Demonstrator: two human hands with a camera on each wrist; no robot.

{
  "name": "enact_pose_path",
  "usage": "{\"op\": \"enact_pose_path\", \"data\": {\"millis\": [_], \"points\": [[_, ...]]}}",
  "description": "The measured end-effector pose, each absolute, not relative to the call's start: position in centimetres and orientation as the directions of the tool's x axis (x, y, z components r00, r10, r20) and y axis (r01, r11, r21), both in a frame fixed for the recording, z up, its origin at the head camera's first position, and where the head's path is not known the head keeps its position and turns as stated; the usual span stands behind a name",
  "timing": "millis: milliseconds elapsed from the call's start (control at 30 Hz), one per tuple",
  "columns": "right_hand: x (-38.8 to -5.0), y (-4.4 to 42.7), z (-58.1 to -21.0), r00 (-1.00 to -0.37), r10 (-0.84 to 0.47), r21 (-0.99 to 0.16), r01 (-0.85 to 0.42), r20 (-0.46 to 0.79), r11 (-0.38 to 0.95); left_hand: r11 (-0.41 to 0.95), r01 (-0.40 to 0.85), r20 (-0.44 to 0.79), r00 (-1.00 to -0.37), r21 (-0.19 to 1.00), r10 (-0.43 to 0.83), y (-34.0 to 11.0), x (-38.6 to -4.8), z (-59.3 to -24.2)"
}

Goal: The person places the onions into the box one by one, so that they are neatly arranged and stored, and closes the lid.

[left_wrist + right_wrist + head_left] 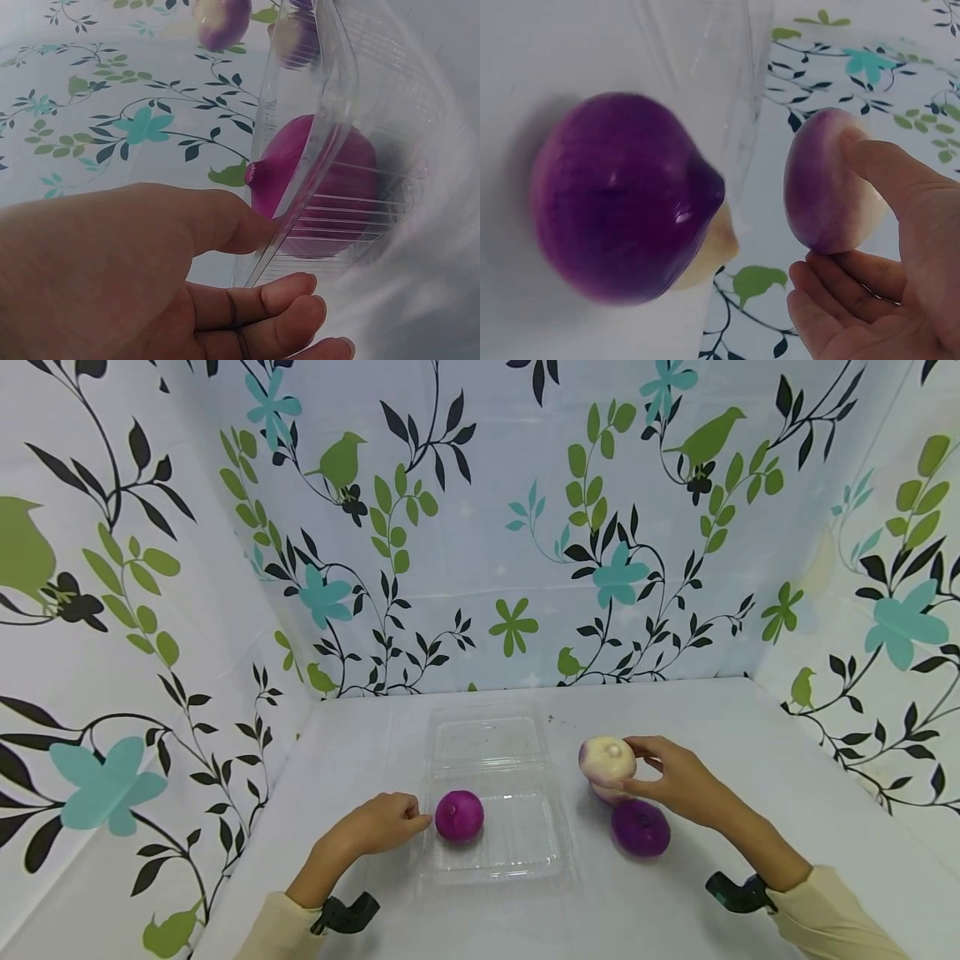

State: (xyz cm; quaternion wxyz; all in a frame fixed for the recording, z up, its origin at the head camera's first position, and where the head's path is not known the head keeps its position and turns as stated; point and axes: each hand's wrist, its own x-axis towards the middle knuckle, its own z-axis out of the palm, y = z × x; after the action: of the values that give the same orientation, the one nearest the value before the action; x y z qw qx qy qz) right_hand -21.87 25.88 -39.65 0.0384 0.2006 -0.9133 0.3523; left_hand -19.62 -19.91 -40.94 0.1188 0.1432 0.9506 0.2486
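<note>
My right hand (686,783) pinches a cream-and-purple onion (606,760) between thumb and fingers; the right wrist view shows that onion (829,180) held up off the table. Partly hidden beneath it is another pale onion (611,793), with a dark purple onion (641,828) just in front. A magenta onion (459,817) lies in the left part of a clear plastic container (525,835). At the container's left edge is my left hand (386,823); in the left wrist view its thumb and fingers (289,296) pinch the rim, beside the magenta onion (330,187).
The container's clear lid (487,735) lies folded back behind it on the white table (360,735). A patterned cloth (480,527) rises behind the table and along both sides. Dark straps with mounts (348,913) are on both wrists.
</note>
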Motion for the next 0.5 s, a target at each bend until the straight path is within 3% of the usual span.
{"op": "enact_pose_path", "data": {"millis": [500], "points": [[-22.2,21.3,-38.5,-0.884,-0.427,-0.621,-0.444,0.188,0.646,0.832,0.205,-0.159,-0.931,0.516,0.328,-19.9,-19.4,-40.8]]}}
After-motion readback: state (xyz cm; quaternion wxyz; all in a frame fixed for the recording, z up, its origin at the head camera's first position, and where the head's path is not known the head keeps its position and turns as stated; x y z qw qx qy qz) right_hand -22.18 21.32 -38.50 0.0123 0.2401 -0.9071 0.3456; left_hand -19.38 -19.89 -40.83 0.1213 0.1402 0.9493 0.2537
